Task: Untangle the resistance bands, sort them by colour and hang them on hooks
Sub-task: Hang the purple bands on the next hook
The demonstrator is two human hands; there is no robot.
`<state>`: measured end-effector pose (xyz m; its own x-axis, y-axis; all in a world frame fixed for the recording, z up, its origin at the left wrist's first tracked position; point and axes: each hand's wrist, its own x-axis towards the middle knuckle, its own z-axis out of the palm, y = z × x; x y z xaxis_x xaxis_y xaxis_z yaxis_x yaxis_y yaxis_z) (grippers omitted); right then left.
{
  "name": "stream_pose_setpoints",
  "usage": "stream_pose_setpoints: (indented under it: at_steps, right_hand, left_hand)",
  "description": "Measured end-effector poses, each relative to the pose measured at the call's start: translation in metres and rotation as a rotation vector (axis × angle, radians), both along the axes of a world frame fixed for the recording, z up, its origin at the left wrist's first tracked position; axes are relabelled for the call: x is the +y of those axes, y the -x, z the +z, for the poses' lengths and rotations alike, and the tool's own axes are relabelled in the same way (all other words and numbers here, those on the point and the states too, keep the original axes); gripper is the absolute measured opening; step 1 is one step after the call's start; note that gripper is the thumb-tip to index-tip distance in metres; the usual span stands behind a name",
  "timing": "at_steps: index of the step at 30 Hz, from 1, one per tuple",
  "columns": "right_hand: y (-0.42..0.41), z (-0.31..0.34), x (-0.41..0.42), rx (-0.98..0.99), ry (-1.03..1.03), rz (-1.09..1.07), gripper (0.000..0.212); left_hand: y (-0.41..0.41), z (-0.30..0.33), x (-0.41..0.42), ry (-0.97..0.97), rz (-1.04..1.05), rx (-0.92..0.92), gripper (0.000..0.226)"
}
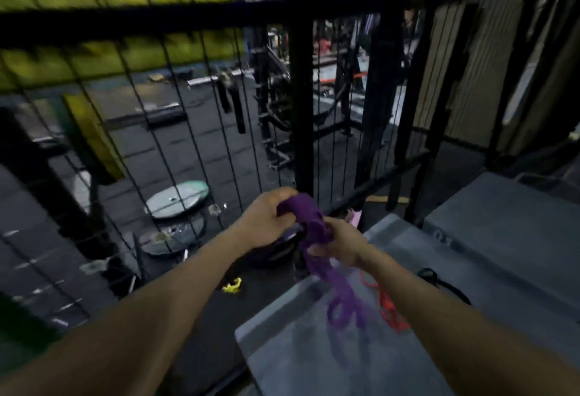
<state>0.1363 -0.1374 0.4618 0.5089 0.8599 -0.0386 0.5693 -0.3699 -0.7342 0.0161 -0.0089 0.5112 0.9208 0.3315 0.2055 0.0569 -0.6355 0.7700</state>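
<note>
Purple resistance band (314,229): bunched between my left hand (266,213) and my right hand (339,242), both gripping it, loose loops hanging blurred over the grey box (314,358). Orange band (389,308): lying on that box, right of the purple loops. Black wire fence (194,132): just beyond the box. Weight plates (177,198): on the floor behind the fence, left of the box.

Purple band (309,223), orange-red band (389,308), grey box (408,270), black fence (301,82).
</note>
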Motion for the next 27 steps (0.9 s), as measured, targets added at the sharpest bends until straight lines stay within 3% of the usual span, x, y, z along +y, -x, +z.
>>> stream_pose_setpoints:
  at_steps: [4, 12, 14, 17, 21, 27]
  right_hand:
    - [0.015, 0.064, 0.012, -0.090, -0.126, -0.060, 0.005]
    - [0.048, 0.187, 0.051, -0.388, -0.379, 0.035, 0.023]
    - [0.061, 0.206, 0.067, -0.472, -0.409, 0.135, 0.031]
    - [0.082, 0.221, 0.087, -0.561, -0.465, 0.209, 0.036]
    - [0.102, 0.237, 0.100, -0.584, -0.518, 0.303, 0.032]
    - [0.129, 0.250, 0.108, -0.543, -0.527, 0.310, 0.035]
  left_hand:
    - [0.030, 0.062, 0.004, 0.128, 0.105, -0.087, 0.037]
    - [0.091, 0.128, 0.041, 0.524, 0.101, -0.013, 0.029]
    - [0.101, 0.137, 0.051, 0.499, 0.177, -0.013, 0.025]
    - [0.111, 0.140, 0.068, 0.312, 0.255, -0.069, 0.011]
    - [0.125, 0.145, 0.082, 0.146, 0.197, -0.046, 0.021]
    - [0.156, 0.179, 0.104, 0.143, 0.364, -0.279, 0.032]
